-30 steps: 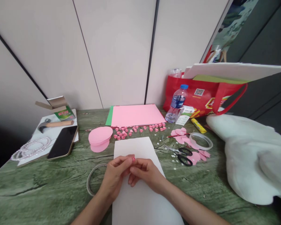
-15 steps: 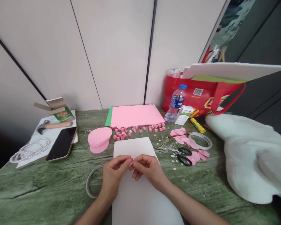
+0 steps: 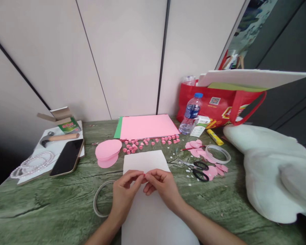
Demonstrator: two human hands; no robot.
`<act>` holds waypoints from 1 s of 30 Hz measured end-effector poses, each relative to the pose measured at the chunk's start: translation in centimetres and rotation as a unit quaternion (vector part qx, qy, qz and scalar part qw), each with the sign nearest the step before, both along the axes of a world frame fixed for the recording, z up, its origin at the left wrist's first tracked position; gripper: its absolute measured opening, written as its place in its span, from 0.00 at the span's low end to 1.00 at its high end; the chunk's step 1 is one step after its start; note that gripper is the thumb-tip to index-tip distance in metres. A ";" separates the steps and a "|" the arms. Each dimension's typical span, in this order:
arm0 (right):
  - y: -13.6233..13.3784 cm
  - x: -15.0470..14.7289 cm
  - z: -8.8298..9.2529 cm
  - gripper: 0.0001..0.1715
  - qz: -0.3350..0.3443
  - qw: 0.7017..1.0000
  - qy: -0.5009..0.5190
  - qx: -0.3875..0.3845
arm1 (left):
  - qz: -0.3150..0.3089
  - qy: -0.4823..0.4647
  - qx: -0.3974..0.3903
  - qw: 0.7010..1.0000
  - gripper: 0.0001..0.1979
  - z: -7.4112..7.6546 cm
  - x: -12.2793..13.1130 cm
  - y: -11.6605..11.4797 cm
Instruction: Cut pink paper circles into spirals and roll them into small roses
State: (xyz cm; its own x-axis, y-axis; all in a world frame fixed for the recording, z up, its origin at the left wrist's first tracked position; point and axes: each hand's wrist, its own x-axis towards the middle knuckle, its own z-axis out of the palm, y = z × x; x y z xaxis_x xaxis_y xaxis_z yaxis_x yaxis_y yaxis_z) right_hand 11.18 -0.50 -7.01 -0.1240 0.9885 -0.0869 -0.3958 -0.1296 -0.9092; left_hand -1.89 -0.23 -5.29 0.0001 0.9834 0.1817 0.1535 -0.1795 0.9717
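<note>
My left hand [image 3: 126, 190] and my right hand [image 3: 160, 185] meet fingertip to fingertip over a long white sheet [image 3: 153, 211]. Between their pinched thumbs and forefingers is a tiny pink piece [image 3: 144, 175], mostly covered by the fingers; it looks like pink paper. Beyond the sheet lie several small rolled pink paper roses [image 3: 132, 147]. Pink paper circles [image 3: 108, 151] are stacked to the left. A roll of tape [image 3: 95, 200] rests beside my left wrist. Right of the sheet are black-handled scissors [image 3: 201, 170] among pink paper scraps.
Pink paper sheets [image 3: 149, 126] lie against the wall. A water bottle [image 3: 191, 114], a red bag [image 3: 209, 102], a glue stick [image 3: 215, 137] and another tape roll [image 3: 228, 156] are at right. A phone [image 3: 67, 158], a hammer [image 3: 63, 136] and bead strings [image 3: 33, 165] lie left.
Both hands stay pinched together over the white sheet, with only slight finger movement. The view has shifted a little; nothing else has visibly moved.
</note>
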 end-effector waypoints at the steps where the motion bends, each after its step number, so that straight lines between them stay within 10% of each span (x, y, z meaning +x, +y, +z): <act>1: 0.0 -0.1 0.0 0.18 -0.006 1.000 -0.001 0.000 | 0.003 0.004 0.004 1.000 0.03 0.0 0.0 0.0; 30: -0.7 -0.3 -0.6 0.13 -0.042 0.988 -0.127 0.076 | 0.014 0.093 0.113 0.989 0.06 -0.2 0.0 -0.1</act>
